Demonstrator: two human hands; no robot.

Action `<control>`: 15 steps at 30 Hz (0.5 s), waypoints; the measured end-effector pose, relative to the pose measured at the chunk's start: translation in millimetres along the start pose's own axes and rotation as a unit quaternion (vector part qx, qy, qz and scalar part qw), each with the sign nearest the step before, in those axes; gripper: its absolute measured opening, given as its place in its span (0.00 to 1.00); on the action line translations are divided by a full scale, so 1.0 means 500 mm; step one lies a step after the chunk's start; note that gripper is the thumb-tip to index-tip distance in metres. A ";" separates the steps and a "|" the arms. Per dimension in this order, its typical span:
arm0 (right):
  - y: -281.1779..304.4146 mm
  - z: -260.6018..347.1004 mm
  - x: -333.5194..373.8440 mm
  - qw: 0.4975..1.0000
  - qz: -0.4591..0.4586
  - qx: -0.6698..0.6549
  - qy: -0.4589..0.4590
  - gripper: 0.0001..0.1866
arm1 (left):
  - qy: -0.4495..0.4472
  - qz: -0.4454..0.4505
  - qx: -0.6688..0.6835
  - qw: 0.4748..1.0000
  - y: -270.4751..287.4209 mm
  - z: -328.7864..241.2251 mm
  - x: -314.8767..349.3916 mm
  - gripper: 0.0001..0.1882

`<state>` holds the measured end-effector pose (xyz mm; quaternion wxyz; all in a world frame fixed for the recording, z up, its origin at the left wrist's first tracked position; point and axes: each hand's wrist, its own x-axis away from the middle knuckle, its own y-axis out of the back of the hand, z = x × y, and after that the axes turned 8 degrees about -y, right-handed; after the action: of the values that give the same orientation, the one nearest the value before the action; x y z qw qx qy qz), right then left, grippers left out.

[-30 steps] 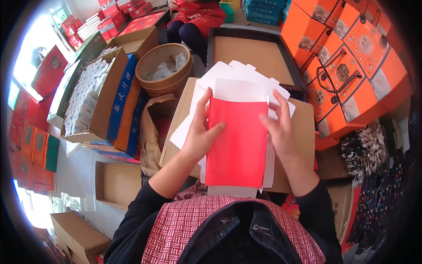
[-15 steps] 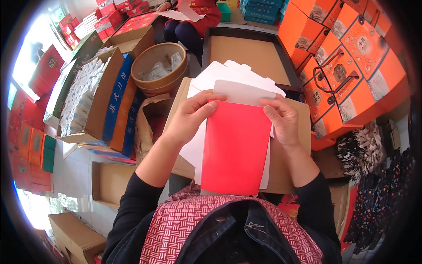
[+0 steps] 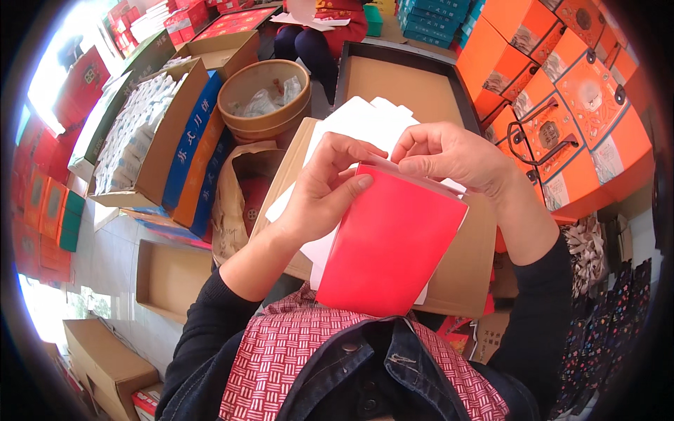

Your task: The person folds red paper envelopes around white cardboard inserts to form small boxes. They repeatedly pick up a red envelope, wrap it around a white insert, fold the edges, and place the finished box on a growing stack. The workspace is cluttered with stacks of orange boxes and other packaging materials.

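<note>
A red cardboard carton (image 3: 393, 242), whose inner side is pale, stands tilted in front of my body with its plain red face toward me. My left hand (image 3: 328, 184) is closed on its upper left corner, thumb on the red face and fingers behind. My right hand (image 3: 453, 158) pinches at the top edge, close to the left fingertips, where a narrow pale flap is folded. Behind and below the carton lie white card sheets (image 3: 365, 116), stacked loosely on a brown cardboard surface (image 3: 467, 256). The carton's far side is hidden.
To the left are a tan bucket (image 3: 263, 123) with clear plastic bits and a carton full of small white packets (image 3: 137, 133). Orange gift boxes (image 3: 562, 133) are stacked at right. Behind the sheets sits a dark-rimmed tray (image 3: 449, 70). Another person (image 3: 316, 45) sits at the far side.
The carton has turned, its top leaning right. My right hand has moved inward along the top edge toward my left hand, and the raised pale flap is now folded lower. The view has shifted slightly.
</note>
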<state>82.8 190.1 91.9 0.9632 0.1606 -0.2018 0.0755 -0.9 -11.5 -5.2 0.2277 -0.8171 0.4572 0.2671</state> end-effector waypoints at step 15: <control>-0.040 0.008 -0.002 0.958 -0.080 0.233 0.146 0.13 | 0.038 0.004 0.006 0.999 0.010 -0.010 0.005 0.21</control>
<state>84.5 169.7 89.2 0.9208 0.3838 -0.0221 0.0655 -2.8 -18.6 -3.8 0.2137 -0.8237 0.4703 0.2339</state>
